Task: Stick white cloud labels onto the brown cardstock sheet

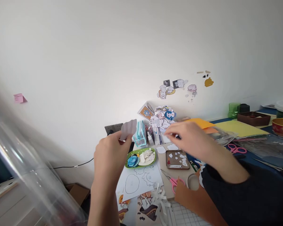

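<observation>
Grey wavy-edged cutout point(129, 128) hangs above the table point(250, 160), pinched in the left hand point(111, 147). At three o'clock from it I see the right hand point(185, 130), fingers drawn together; whether they hold anything, I can't tell. At five o'clock lies a green tray point(139, 152) with blue and white pieces; at six, white paper point(142, 182) with drawn outlines; at four, a brown tray point(172, 160) of small bits. Toward half past four, pink scissors point(174, 181) lie by a brown sheet point(194, 199). Right of these, a dark sleeve point(252, 194) blocks the view.
</observation>
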The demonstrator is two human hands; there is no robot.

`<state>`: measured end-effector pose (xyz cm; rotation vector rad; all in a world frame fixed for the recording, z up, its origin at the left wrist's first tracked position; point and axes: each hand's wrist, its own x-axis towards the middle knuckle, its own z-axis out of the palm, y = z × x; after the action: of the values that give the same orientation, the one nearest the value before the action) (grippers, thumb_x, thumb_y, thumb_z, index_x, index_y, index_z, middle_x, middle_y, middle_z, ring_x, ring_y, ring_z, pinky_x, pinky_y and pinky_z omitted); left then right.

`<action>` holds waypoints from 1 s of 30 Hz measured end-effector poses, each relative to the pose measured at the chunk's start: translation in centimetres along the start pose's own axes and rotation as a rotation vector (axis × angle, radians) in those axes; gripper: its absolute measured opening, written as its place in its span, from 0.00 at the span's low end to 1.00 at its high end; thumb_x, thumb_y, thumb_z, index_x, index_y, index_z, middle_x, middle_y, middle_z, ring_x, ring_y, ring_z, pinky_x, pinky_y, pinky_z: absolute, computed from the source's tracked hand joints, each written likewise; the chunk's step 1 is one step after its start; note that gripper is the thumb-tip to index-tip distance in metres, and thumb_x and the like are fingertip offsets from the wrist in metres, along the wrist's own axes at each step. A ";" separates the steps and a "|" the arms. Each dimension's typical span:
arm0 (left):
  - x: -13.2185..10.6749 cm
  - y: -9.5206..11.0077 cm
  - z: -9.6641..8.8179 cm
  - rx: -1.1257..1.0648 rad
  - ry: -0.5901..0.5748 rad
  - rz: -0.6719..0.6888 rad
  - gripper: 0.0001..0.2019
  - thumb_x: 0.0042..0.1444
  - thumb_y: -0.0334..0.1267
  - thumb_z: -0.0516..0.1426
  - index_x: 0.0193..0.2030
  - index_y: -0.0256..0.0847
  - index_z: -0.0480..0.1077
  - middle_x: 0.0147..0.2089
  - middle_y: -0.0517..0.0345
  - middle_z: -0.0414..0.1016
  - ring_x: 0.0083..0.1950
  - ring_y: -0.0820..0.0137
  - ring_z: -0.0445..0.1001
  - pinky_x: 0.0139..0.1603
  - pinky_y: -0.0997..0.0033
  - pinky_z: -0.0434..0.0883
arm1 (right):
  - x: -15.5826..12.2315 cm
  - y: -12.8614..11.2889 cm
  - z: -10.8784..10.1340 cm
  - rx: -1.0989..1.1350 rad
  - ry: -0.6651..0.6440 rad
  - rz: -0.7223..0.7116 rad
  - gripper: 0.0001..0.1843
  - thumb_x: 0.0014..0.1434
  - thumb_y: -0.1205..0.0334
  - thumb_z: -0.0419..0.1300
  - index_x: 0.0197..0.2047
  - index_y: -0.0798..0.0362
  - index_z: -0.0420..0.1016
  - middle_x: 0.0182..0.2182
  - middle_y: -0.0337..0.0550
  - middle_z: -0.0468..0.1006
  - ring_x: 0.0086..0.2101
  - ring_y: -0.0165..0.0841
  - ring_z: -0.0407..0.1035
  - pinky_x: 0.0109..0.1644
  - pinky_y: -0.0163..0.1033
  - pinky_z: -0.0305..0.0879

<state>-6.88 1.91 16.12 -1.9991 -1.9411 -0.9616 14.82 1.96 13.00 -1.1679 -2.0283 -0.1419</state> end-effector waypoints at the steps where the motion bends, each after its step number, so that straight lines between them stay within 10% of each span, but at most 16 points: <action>1: 0.1 -0.2 -0.3 -0.021 0.002 -0.031 0.15 0.53 0.48 0.54 0.19 0.44 0.65 0.23 0.55 0.74 0.25 0.63 0.67 0.25 0.68 0.58 | -0.1 -0.5 1.6 0.030 -0.095 -0.081 0.14 0.58 0.72 0.54 0.26 0.52 0.77 0.28 0.43 0.79 0.31 0.36 0.73 0.35 0.41 0.65; 9: 0.0 -0.4 -0.8 -0.111 -0.010 -0.083 0.15 0.54 0.48 0.53 0.27 0.41 0.74 0.28 0.52 0.78 0.29 0.61 0.71 0.28 0.66 0.59 | -2.3 -1.7 11.8 0.162 -0.301 -0.196 0.22 0.47 0.77 0.59 0.09 0.51 0.60 0.10 0.33 0.55 0.14 0.26 0.51 0.20 0.37 0.48; 21: -0.7 0.4 0.1 -0.337 -0.047 0.095 0.15 0.51 0.47 0.57 0.21 0.41 0.72 0.19 0.57 0.73 0.23 0.68 0.69 0.22 0.71 0.59 | 0.2 -1.8 5.7 0.223 -0.215 -0.034 0.11 0.61 0.59 0.57 0.37 0.54 0.79 0.32 0.46 0.80 0.32 0.36 0.73 0.35 0.40 0.64; 30: -1.3 2.0 0.7 -0.679 -0.386 0.042 0.17 0.51 0.51 0.59 0.26 0.37 0.74 0.23 0.55 0.74 0.23 0.73 0.66 0.20 0.75 0.57 | 0.2 -0.5 0.5 0.933 -0.159 0.157 0.14 0.59 0.58 0.59 0.47 0.54 0.72 0.41 0.46 0.77 0.42 0.36 0.72 0.45 0.42 0.69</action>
<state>-4.67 0.96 15.46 -2.7526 -1.8947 -1.4635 14.11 2.01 12.92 -0.7218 -1.7644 0.9036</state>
